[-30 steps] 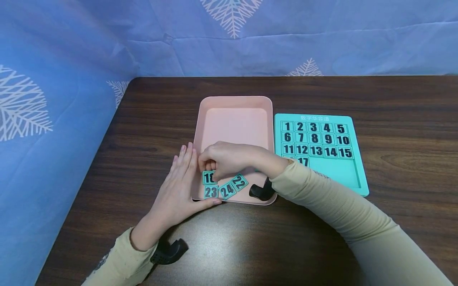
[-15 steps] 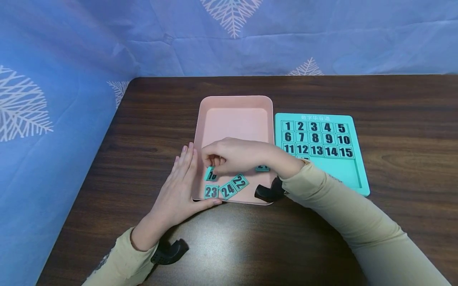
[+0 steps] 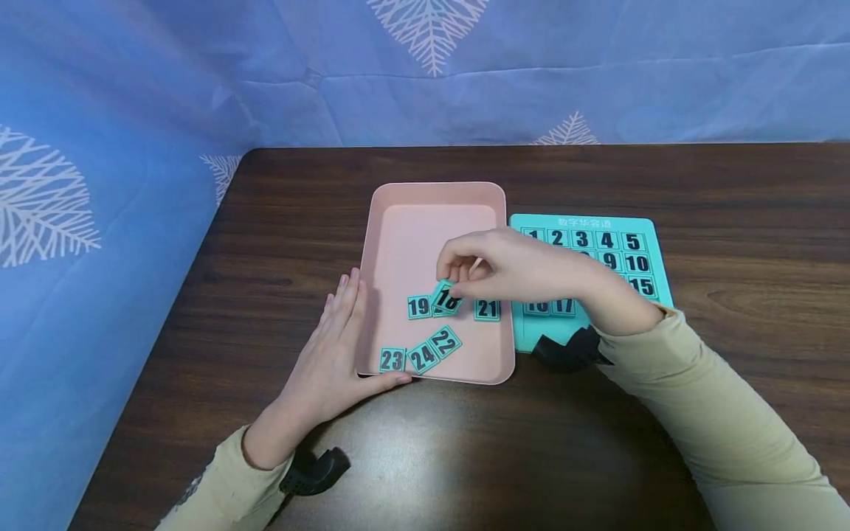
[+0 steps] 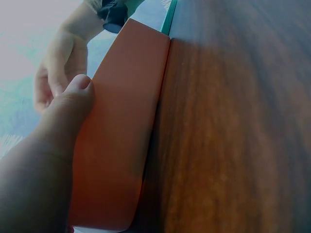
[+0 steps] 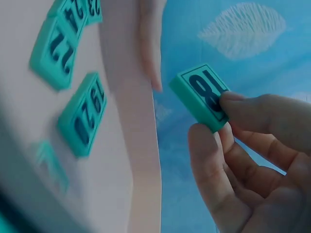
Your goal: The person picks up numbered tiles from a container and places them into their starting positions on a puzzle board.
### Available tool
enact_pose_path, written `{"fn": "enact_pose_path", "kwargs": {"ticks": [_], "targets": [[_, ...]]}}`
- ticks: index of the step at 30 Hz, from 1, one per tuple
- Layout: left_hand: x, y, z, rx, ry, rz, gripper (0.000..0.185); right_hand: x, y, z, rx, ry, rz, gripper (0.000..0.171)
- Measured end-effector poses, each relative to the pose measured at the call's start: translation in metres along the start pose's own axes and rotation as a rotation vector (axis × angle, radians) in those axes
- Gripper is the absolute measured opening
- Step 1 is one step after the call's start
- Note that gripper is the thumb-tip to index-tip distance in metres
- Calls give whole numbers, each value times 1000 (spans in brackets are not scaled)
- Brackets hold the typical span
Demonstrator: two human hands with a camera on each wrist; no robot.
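My right hand (image 3: 465, 269) pinches a teal number tile 18 (image 3: 446, 299) between thumb and fingers, lifted above the pink tray (image 3: 432, 199); the right wrist view shows the tile 18 (image 5: 201, 97) in my fingertips. In the tray lie tiles 19 (image 3: 418, 307), 21 (image 3: 487, 310), 22 (image 3: 445, 341), 24 (image 3: 422, 357) and 23 (image 3: 392, 360). My left hand (image 3: 339, 346) lies flat against the tray's left wall, thumb along its near edge (image 4: 77, 97). The teal puzzle board (image 3: 654, 243), to the right of the tray, holds numbered tiles in rows; my right arm covers part of it.
The dark wooden table (image 3: 265, 221) ends at the left, where a blue cloth with white leaf prints (image 3: 99, 184) hangs; the cloth also runs behind the table. Black wrist mounts (image 3: 312, 472) sit under both wrists.
My right hand lifted tile 18 out of the tray's near-left corner and carried it up and to the right. Tiles 19 and 21 came into view. My left hand stayed put.
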State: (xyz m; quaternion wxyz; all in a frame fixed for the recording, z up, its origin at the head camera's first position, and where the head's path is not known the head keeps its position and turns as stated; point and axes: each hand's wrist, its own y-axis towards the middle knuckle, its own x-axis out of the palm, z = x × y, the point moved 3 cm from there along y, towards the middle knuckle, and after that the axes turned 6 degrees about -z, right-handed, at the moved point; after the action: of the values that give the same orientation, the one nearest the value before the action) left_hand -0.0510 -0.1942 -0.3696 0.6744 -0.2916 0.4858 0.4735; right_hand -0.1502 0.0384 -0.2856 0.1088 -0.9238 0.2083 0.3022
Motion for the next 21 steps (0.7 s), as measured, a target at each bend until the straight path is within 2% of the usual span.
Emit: {"fn": "enact_pose_path", "kwargs": {"ticks": [6, 12, 17, 21], "targets": [[1, 0, -1, -3, -1, -7, 124, -12, -33, 17, 111, -37, 62, 12], [1, 0, -1, -2, -3, -5, 124, -18, -62, 31, 169, -121, 98, 17], [1, 0, 0, 2, -6, -7, 124, -23, -84, 44, 245, -172, 104, 18], [0, 0, 0, 1, -1, -13, 124, -27, -101, 52, 285, -172, 103, 17]]}}
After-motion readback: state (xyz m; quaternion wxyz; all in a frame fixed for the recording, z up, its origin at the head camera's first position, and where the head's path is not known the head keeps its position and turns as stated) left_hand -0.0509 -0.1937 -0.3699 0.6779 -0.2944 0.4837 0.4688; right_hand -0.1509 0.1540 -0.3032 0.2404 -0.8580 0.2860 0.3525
